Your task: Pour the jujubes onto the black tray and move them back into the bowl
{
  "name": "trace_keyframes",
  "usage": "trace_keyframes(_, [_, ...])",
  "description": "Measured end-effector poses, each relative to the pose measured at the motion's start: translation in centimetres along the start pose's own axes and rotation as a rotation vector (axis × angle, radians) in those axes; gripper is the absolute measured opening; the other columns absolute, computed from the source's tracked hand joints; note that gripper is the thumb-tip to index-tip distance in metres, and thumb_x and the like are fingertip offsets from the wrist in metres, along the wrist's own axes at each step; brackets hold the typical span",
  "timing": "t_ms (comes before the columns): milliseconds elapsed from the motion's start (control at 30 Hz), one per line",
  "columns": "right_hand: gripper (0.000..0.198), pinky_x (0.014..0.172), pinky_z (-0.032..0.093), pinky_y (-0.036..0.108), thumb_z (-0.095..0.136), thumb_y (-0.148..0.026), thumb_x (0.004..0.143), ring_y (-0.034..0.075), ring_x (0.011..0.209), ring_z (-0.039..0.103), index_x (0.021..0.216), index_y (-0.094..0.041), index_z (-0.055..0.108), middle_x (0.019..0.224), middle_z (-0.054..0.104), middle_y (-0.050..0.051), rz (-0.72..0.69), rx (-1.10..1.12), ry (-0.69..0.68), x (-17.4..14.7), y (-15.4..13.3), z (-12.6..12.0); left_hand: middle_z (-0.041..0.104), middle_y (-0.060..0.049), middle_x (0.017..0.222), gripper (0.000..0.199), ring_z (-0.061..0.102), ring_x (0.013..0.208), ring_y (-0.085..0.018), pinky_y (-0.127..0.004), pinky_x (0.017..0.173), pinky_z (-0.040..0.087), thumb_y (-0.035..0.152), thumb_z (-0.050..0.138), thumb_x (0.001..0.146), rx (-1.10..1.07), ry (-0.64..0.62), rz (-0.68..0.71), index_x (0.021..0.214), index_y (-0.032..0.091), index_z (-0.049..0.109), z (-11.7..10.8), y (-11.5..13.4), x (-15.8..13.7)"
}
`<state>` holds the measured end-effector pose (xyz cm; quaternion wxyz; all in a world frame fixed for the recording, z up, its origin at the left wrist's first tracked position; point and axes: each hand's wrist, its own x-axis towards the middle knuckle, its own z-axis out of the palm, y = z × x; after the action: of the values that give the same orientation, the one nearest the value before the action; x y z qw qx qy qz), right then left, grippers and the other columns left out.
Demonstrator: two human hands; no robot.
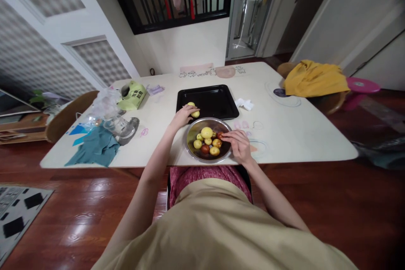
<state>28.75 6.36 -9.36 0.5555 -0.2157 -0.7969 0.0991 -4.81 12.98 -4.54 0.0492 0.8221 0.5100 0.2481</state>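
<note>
A steel bowl (187, 145) stands near the table's front edge, holding several round yellow fruits (206, 133) and a dark red fruit (205, 149). At its right rim, the fingertips of my right hand (239, 143) pinch another dark red fruit (220, 135). My left hand (185, 114) is over the near left corner of a black baking tray (209, 98), fingers curled round a yellow fruit (195, 114). A second yellow fruit (191, 104) shows just beyond those fingers, in the tray. The exact kind of fruit is too small to tell.
On the table's left lie a teal cloth (95, 147), clear plastic bags (103, 105) and a light green bag (133, 95). A crumpled white tissue (244, 104) sits right of the tray. Yellow cloth (316, 79) drapes over a chair at the right, beside a pink stool (363, 85).
</note>
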Motion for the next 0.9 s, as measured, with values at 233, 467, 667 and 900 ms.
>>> trace_keyframes(233, [0.049, 0.089, 0.055, 0.049, 0.038, -0.036, 0.113, 0.025, 0.092, 0.076, 0.099, -0.026, 0.084, 0.102, 0.085, 0.007, 0.006, -0.006, -0.006, 0.0, 0.0, 0.0, 0.077, -0.012, 0.126, 0.040, 0.067, 0.124, -0.033, -0.055, 0.109, 0.056, 0.017, 0.083, 0.083, -0.038, 0.061, -0.010, 0.121, 0.022, 0.075, 0.0, -0.2, 0.4])
trace_keyframes(467, [0.046, 0.093, 0.054, 0.050, 0.040, -0.032, 0.112, 0.025, 0.095, 0.076, 0.103, -0.026, 0.084, 0.104, 0.084, 0.007, -0.006, 0.024, 0.000, -0.1, 0.0, 0.0, 0.077, -0.011, 0.123, 0.038, 0.073, 0.108, -0.024, -0.037, 0.092, 0.063, 0.035, 0.081, 0.089, -0.240, 0.356, -0.062, 0.121, 0.018, 0.070, -3.2, 4.7, -3.3])
trace_keyframes(667, [0.045, 0.091, 0.054, 0.049, 0.041, -0.031, 0.112, 0.025, 0.093, 0.076, 0.102, -0.024, 0.084, 0.104, 0.085, 0.007, -0.017, 0.024, 0.019, 0.1, -0.1, 0.0, 0.079, -0.008, 0.116, 0.038, 0.075, 0.104, -0.022, -0.036, 0.097, 0.062, 0.036, 0.083, 0.089, -0.275, 0.216, 0.024, 0.120, 0.020, 0.069, -4.6, 13.4, -6.7])
trace_keyframes(900, [0.048, 0.088, 0.054, 0.047, 0.037, -0.030, 0.113, 0.025, 0.092, 0.076, 0.102, -0.023, 0.083, 0.100, 0.084, 0.008, -0.005, -0.037, 0.057, 0.2, -0.4, -0.2, 0.078, -0.009, 0.118, 0.036, 0.073, 0.112, -0.028, -0.043, 0.103, 0.058, 0.035, 0.085, 0.087, -0.232, 0.083, 0.135, 0.116, 0.021, 0.069, -0.4, 14.9, -4.0])
